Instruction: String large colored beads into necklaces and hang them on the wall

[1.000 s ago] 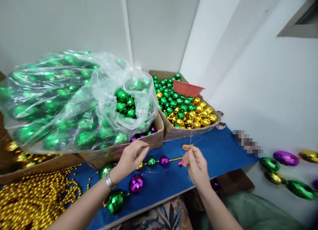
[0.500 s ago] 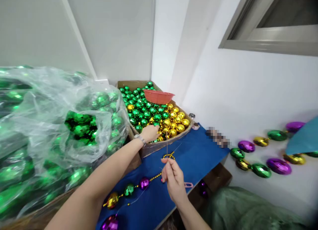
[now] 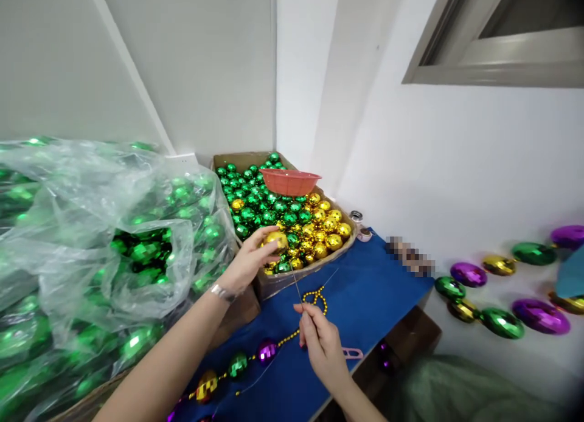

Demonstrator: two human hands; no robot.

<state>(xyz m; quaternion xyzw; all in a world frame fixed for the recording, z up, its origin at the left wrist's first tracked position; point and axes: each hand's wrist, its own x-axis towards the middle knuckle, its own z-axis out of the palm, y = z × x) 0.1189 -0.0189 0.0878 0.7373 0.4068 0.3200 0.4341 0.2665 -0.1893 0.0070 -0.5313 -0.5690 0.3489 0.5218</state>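
Observation:
My left hand (image 3: 255,255) is closed around a gold ball bead (image 3: 276,242), just above the near edge of a cardboard box (image 3: 292,277) full of shiny green and gold balls. Over the blue table, my right hand (image 3: 319,337) pinches a long thin needle (image 3: 296,283) that points up towards the gold ball, tip apart from it. Below the hands runs a bead string with a purple ball (image 3: 266,351), a green ball (image 3: 238,365) and a gold ball (image 3: 207,386). A loop of small gold beads (image 3: 320,295) lies behind my right hand.
A red plastic basket (image 3: 291,182) rests on the balls in the box. Clear plastic bags (image 3: 91,197) of green balls fill the left side. A pink tool handle (image 3: 353,353) lies at the front edge of the blue table (image 3: 378,288). Finished-looking bead strands (image 3: 502,322) hang at right.
My left hand has come back from the balls in the box, now with a gold ball in its fingers. The needle in my right hand has tilted left towards it.

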